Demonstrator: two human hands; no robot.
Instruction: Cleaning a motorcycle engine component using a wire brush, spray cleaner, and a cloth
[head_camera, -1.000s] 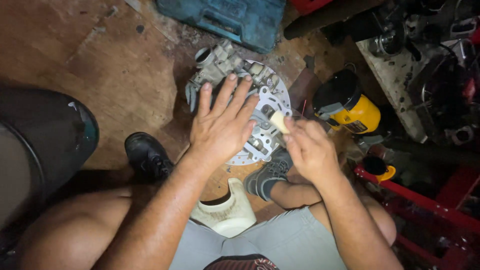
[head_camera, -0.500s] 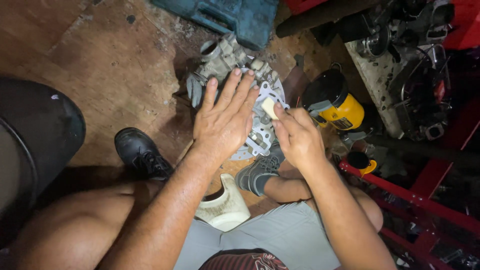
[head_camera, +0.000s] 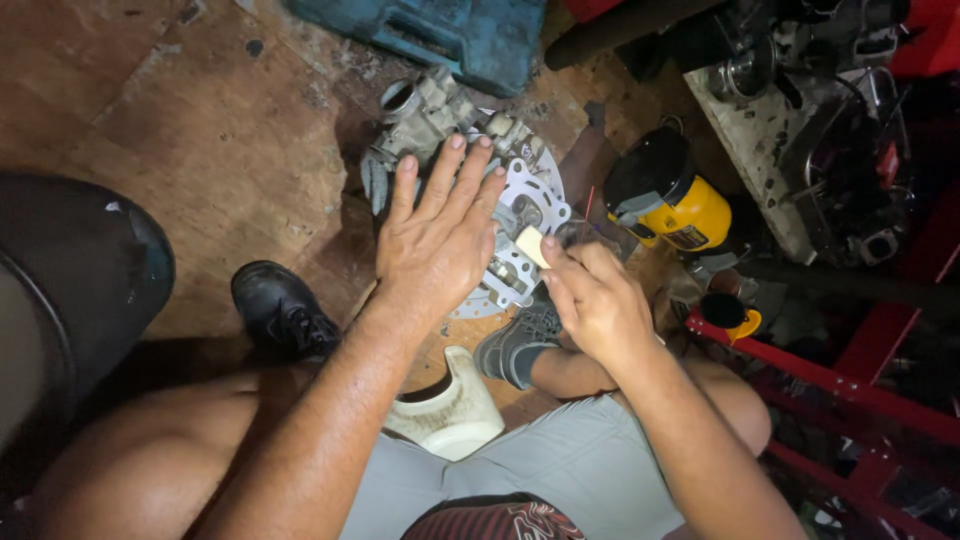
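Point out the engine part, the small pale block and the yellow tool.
engine part (head_camera: 425, 110): head view, grey casting above the fingers.
pale block (head_camera: 531, 246): head view, face showing at the right hand's fingertips.
yellow tool (head_camera: 700, 215): head view, yellow body.

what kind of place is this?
Likely a repair workshop or garage floor. A greasy metal engine part lies on worn boards, with a teal tool case, a yellow power tool and a red metal frame nearby.

Teal tool case (head_camera: 450, 35), yellow-black power tool (head_camera: 668, 200), black shoe (head_camera: 282, 310), red frame (head_camera: 850, 390).
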